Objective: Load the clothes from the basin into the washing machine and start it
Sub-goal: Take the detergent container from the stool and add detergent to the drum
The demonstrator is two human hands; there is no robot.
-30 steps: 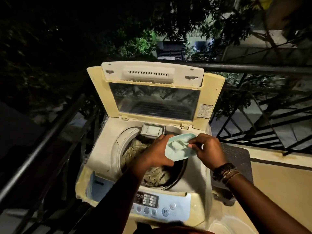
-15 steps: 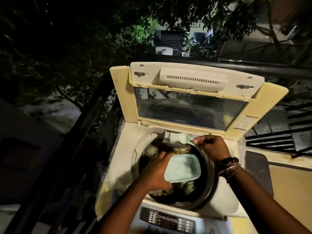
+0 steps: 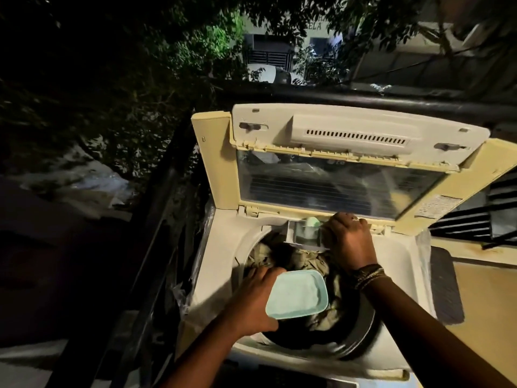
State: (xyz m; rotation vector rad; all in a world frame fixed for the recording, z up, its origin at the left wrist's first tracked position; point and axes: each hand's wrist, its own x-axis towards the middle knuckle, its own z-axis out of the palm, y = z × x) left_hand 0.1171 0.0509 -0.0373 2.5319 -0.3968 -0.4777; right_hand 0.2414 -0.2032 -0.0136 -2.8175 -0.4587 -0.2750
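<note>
The washer (image 3: 221, 264), lid (image 3: 347, 169) raised upright, holds crumpled clothes (image 3: 305, 264) in its drum, with a detergent drawer (image 3: 303, 233) at the drum's rear rim and plastic wrap (image 3: 181, 292) at its sides.

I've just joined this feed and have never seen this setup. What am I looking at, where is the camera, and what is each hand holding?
There is no robot here: a person works with bare hands, and the single camera sits on their head, looking forward and down. It is night, on a balcony with a dark railing. The cream box is a top-loading washing machine with its lid raised. Clothes already lie in the drum. The left hand holds a pale green tub of powder above the drum. The right hand holds a small scoop at the detergent drawer at the back rim, apparently tipping powder in. The basin is not in view.
</note>
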